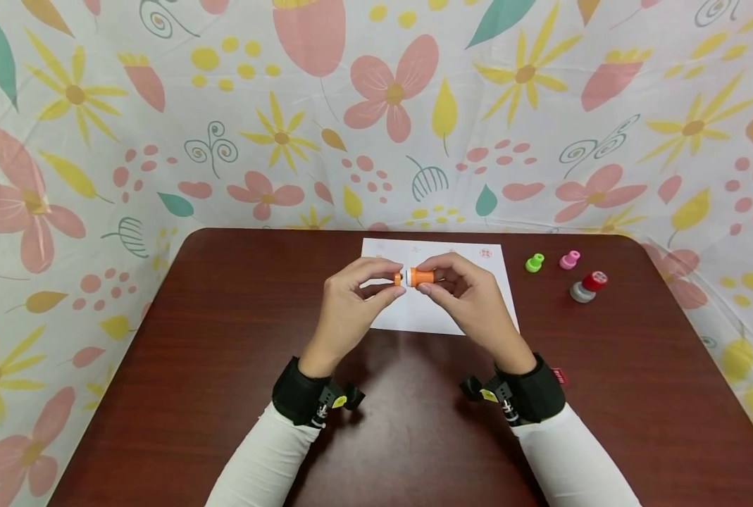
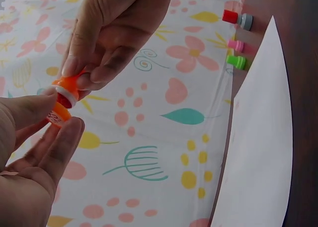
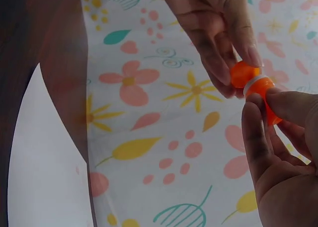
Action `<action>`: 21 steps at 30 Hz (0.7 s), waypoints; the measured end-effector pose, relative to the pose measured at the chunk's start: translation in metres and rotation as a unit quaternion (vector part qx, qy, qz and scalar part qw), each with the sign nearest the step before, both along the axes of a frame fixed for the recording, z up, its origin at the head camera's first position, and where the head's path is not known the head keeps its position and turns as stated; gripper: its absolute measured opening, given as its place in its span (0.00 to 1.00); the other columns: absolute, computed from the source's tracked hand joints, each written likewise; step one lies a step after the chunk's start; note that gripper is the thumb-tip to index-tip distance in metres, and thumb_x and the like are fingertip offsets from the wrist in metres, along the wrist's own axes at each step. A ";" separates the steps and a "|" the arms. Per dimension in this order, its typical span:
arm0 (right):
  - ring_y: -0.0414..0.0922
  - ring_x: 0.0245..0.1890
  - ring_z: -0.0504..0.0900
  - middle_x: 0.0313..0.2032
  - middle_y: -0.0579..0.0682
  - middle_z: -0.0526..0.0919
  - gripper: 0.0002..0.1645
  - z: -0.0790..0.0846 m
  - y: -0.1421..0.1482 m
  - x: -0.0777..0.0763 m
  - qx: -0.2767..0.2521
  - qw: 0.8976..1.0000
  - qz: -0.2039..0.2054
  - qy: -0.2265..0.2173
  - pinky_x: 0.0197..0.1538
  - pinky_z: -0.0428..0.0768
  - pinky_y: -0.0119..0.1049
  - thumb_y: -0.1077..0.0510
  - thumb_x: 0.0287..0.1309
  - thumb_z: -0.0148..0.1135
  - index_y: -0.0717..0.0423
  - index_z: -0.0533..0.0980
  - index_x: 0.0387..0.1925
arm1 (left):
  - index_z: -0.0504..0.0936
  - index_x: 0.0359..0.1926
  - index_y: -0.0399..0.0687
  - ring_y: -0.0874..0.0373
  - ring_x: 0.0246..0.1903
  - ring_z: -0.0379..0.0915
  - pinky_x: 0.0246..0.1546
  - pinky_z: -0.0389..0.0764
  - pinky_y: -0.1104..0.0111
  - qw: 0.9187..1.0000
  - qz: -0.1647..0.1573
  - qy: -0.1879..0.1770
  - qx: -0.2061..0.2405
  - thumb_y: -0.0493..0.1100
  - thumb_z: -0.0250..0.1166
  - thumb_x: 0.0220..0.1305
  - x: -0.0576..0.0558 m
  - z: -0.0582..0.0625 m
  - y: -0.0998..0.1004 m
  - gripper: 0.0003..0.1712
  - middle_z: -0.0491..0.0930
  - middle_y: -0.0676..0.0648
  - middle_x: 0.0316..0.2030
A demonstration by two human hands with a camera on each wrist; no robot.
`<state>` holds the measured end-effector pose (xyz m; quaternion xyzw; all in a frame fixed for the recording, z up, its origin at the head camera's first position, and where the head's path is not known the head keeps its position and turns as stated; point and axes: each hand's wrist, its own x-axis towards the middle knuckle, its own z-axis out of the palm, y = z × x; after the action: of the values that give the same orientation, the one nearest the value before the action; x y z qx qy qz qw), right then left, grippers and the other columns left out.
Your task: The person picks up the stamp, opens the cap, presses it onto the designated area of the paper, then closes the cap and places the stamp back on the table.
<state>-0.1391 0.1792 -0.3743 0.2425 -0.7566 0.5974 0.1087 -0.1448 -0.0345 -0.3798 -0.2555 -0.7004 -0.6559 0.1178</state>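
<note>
Over the sheet of white paper (image 1: 423,313), both hands meet around a small orange stamp. My left hand (image 1: 351,296) pinches its orange cap (image 1: 398,279) between thumb and fingers. My right hand (image 1: 474,303) grips the orange stamp (image 1: 422,277) by its body, white collar turned toward the cap. A narrow gap shows between the two pieces in the head view. In the left wrist view, a red face shows inside the collar of the stamp (image 2: 68,90), close beside the tilted cap (image 2: 59,115). The right wrist view shows the cap (image 3: 243,74) just past the collar.
Right of the paper stand a green stamp (image 1: 534,263), a pink stamp (image 1: 569,260) and a larger red-and-grey stamp (image 1: 589,286). A round red print (image 1: 485,253) and fainter marks line the paper's far edge. Behind the brown table (image 1: 224,338) hangs a flowered cloth (image 1: 313,141).
</note>
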 end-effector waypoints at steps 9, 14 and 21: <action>0.42 0.40 0.85 0.43 0.53 0.85 0.17 0.000 -0.002 0.002 -0.007 1.000 0.015 0.009 0.44 0.86 0.28 0.73 0.60 0.69 0.62 0.81 0.50 | 0.89 0.50 0.40 0.55 0.50 0.83 0.48 0.89 0.63 1.000 -0.017 0.014 0.014 0.33 0.76 0.59 0.002 -0.001 0.004 0.17 0.87 0.44 0.47; 0.41 0.39 0.84 0.43 0.53 0.85 0.17 0.000 -0.002 0.003 -0.001 1.000 0.015 0.018 0.42 0.85 0.27 0.73 0.60 0.69 0.62 0.81 0.50 | 0.88 0.50 0.37 0.54 0.51 0.83 0.48 0.88 0.63 1.000 -0.017 0.020 0.017 0.32 0.76 0.58 0.002 -0.001 0.005 0.17 0.87 0.42 0.47; 0.40 0.39 0.83 0.43 0.53 0.85 0.17 -0.002 -0.003 0.004 0.009 0.999 0.013 0.037 0.43 0.85 0.26 0.74 0.59 0.69 0.62 0.82 0.50 | 0.89 0.50 0.37 0.54 0.50 0.83 0.48 0.88 0.63 1.000 -0.011 0.022 0.015 0.33 0.77 0.57 0.004 -0.001 0.007 0.18 0.87 0.43 0.47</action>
<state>-0.1349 0.1761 -0.3762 0.2754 -0.7541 0.5826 0.1271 -0.1407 -0.0277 -0.3803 -0.2759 -0.6847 -0.6620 0.1297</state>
